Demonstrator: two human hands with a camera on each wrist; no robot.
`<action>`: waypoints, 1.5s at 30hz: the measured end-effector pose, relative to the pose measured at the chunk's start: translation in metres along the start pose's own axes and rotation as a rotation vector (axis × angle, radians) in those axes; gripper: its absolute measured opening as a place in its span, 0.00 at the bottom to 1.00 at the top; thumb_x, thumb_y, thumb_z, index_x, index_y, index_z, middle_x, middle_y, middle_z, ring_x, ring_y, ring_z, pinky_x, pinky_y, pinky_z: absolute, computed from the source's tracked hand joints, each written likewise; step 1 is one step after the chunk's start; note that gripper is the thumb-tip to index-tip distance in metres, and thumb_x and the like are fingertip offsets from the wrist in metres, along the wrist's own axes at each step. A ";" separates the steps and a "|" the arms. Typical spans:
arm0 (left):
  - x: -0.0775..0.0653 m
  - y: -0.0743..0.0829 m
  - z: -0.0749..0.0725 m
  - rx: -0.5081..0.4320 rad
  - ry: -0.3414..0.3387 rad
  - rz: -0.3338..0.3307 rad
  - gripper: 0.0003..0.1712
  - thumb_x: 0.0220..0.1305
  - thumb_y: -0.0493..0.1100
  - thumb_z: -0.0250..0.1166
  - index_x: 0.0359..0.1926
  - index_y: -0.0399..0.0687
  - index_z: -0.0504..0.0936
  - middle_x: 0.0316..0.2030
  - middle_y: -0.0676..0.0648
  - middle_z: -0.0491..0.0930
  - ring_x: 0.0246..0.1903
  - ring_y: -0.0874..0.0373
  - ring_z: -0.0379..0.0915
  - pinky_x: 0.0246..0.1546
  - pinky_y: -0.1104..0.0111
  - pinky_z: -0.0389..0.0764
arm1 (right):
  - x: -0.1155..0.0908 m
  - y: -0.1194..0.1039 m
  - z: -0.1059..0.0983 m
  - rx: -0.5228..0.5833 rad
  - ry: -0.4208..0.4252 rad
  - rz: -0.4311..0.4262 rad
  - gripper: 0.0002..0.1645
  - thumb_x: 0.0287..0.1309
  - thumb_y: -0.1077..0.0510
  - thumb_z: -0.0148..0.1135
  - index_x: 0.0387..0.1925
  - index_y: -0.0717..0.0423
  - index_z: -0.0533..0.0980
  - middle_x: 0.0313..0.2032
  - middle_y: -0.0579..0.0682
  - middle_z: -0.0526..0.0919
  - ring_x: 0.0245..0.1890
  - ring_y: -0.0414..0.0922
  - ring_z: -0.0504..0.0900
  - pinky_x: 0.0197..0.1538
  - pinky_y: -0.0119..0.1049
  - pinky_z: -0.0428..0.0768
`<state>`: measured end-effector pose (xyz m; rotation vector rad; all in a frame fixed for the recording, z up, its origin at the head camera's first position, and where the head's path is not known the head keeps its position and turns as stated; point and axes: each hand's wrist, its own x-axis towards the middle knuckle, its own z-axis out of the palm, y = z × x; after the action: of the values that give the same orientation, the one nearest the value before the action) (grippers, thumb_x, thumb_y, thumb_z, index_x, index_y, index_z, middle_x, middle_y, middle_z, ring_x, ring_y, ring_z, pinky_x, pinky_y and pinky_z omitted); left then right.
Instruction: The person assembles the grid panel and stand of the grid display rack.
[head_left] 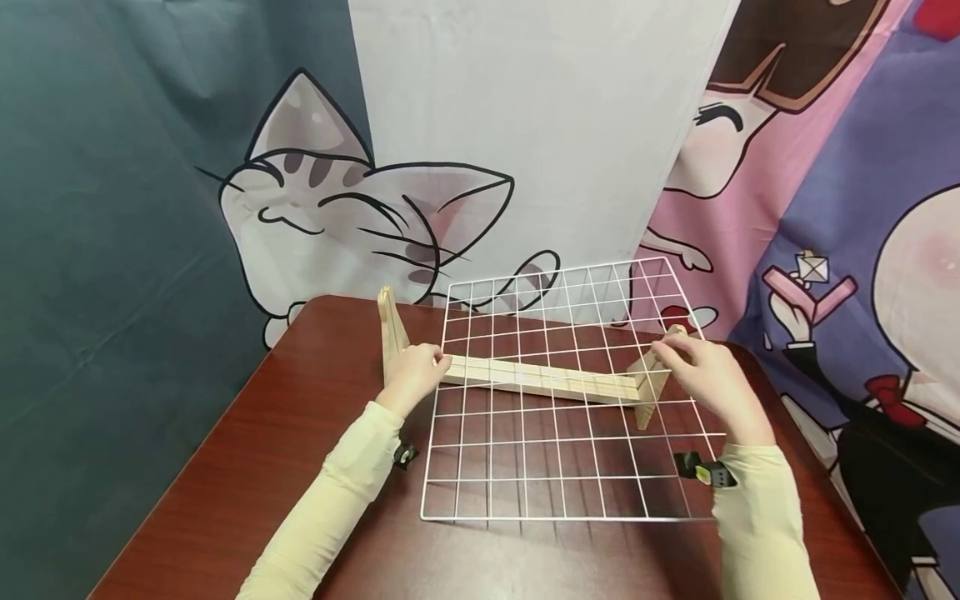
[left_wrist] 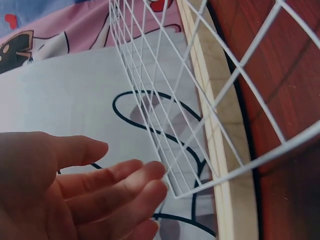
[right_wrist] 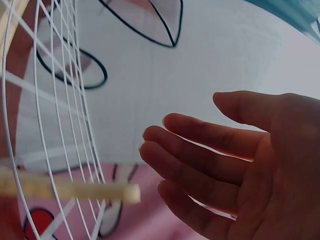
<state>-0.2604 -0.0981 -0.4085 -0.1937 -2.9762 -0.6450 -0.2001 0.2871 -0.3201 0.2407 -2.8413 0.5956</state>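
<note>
A white wire grid panel [head_left: 534, 433] slopes over the table, overlapping a pale wooden frame [head_left: 540, 377] in the head view. The frame has a long crossbar between a left upright [head_left: 390, 329] and a right upright [head_left: 647, 392]. My left hand [head_left: 414, 373] is by the panel's left edge, and in the left wrist view its loosely bent fingers [left_wrist: 125, 192] come close to a corner of the wire grid. Beside the right upright, my right hand [head_left: 708, 379] has its fingers [right_wrist: 200, 160] spread and slightly bent, apart from the wires.
The reddish-brown table [head_left: 247, 467] has rounded far corners. Behind it hangs a cloth backdrop [head_left: 555, 125] printed with a cartoon cat and figures. Both sleeved forearms reach in from the near side, with a dark wrist camera [head_left: 705, 472] on the right one.
</note>
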 end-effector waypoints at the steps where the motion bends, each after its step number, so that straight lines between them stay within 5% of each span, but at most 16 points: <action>1: -0.001 -0.003 0.001 -0.001 -0.006 -0.015 0.15 0.65 0.52 0.57 0.34 0.51 0.86 0.31 0.45 0.86 0.28 0.49 0.81 0.17 0.62 0.71 | -0.003 0.003 -0.003 -0.008 0.004 0.013 0.24 0.69 0.46 0.51 0.49 0.60 0.79 0.43 0.66 0.84 0.43 0.64 0.82 0.45 0.57 0.76; 9: -0.011 -0.027 0.016 -0.006 -0.072 -0.084 0.19 0.64 0.52 0.57 0.18 0.52 0.75 0.22 0.51 0.76 0.24 0.54 0.69 0.22 0.58 0.70 | -0.028 0.030 -0.022 -0.022 -0.006 0.111 0.27 0.70 0.43 0.48 0.50 0.60 0.78 0.43 0.65 0.84 0.41 0.61 0.81 0.39 0.50 0.75; 16: -0.024 -0.042 0.025 -0.009 -0.154 -0.103 0.14 0.66 0.54 0.58 0.30 0.53 0.82 0.34 0.46 0.84 0.30 0.50 0.78 0.26 0.56 0.75 | -0.045 0.052 -0.028 -0.040 -0.020 0.164 0.27 0.70 0.43 0.47 0.51 0.62 0.77 0.47 0.69 0.82 0.46 0.67 0.78 0.43 0.59 0.74; 26: -0.039 -0.051 0.031 -0.095 -0.238 -0.116 0.18 0.68 0.55 0.57 0.28 0.50 0.81 0.18 0.53 0.80 0.18 0.59 0.74 0.23 0.65 0.70 | -0.062 0.077 -0.032 -0.066 -0.022 0.214 0.26 0.70 0.42 0.47 0.47 0.59 0.79 0.40 0.64 0.85 0.46 0.65 0.79 0.42 0.54 0.73; 28: -0.041 -0.051 0.033 -0.136 -0.258 -0.119 0.18 0.68 0.54 0.57 0.28 0.48 0.82 0.18 0.51 0.81 0.17 0.59 0.75 0.23 0.67 0.70 | -0.065 0.082 -0.032 -0.075 -0.024 0.218 0.26 0.70 0.42 0.47 0.46 0.59 0.79 0.39 0.62 0.86 0.41 0.59 0.81 0.41 0.52 0.73; 32: -0.045 -0.053 0.037 -0.202 -0.277 -0.110 0.17 0.67 0.51 0.58 0.28 0.46 0.82 0.19 0.49 0.83 0.18 0.58 0.77 0.22 0.69 0.70 | -0.071 0.092 -0.032 -0.087 -0.037 0.216 0.25 0.70 0.44 0.49 0.45 0.59 0.80 0.37 0.59 0.87 0.32 0.32 0.77 0.37 0.43 0.71; 34: -0.048 -0.055 0.039 -0.233 -0.283 -0.112 0.17 0.67 0.50 0.58 0.27 0.44 0.82 0.18 0.48 0.82 0.18 0.58 0.77 0.22 0.70 0.70 | -0.074 0.096 -0.031 -0.084 -0.062 0.215 0.25 0.70 0.44 0.49 0.45 0.60 0.80 0.37 0.59 0.87 0.33 0.29 0.75 0.36 0.40 0.71; 40: -0.059 -0.061 0.049 -0.410 -0.313 -0.151 0.16 0.67 0.47 0.59 0.28 0.41 0.81 0.15 0.47 0.80 0.13 0.60 0.73 0.19 0.70 0.76 | -0.083 0.107 -0.022 -0.074 -0.179 0.241 0.29 0.71 0.43 0.46 0.50 0.65 0.76 0.39 0.62 0.86 0.41 0.60 0.83 0.37 0.45 0.76; 45: -0.064 -0.065 0.055 -0.582 -0.374 -0.138 0.16 0.69 0.46 0.57 0.34 0.35 0.80 0.16 0.45 0.80 0.12 0.63 0.72 0.17 0.70 0.78 | -0.092 0.113 -0.012 -0.054 -0.237 0.280 0.31 0.72 0.42 0.44 0.52 0.65 0.75 0.39 0.59 0.86 0.42 0.59 0.83 0.42 0.53 0.77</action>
<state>-0.2100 -0.1407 -0.4917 -0.1592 -3.0605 -1.6494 -0.1332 0.4048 -0.3751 -0.1058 -3.1442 0.5752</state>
